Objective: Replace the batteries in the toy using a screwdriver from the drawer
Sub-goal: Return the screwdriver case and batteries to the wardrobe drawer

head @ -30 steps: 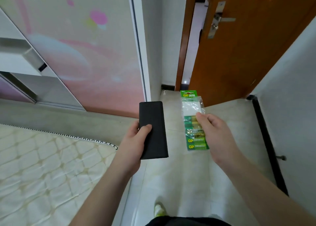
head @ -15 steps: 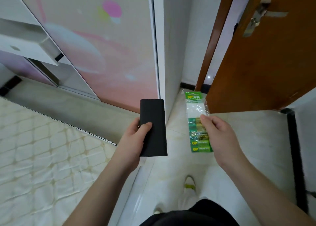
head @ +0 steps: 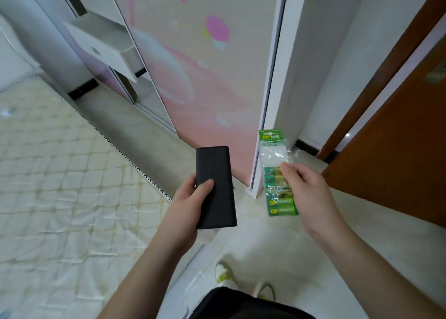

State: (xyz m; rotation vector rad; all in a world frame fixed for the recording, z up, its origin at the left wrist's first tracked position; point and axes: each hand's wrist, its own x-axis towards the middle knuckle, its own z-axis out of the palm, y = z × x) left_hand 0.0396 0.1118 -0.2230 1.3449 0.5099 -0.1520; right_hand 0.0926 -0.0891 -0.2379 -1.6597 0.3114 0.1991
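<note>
With the view swung left from the brown wooden door toward the open white drawer, far left, the left hand grips a flat black rectangular case and the right hand pinches a green plastic battery pack — both carried at mid-scene, no toy in view.

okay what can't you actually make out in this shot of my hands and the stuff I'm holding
- Black case, head view: closed, so its contents are hidden.
- Battery pack: the right hand covers part, so no battery count; label print is too small.
- Open drawer: seen from below, inside hidden.
- Door handle: blurred, cut by the right edge.
</note>
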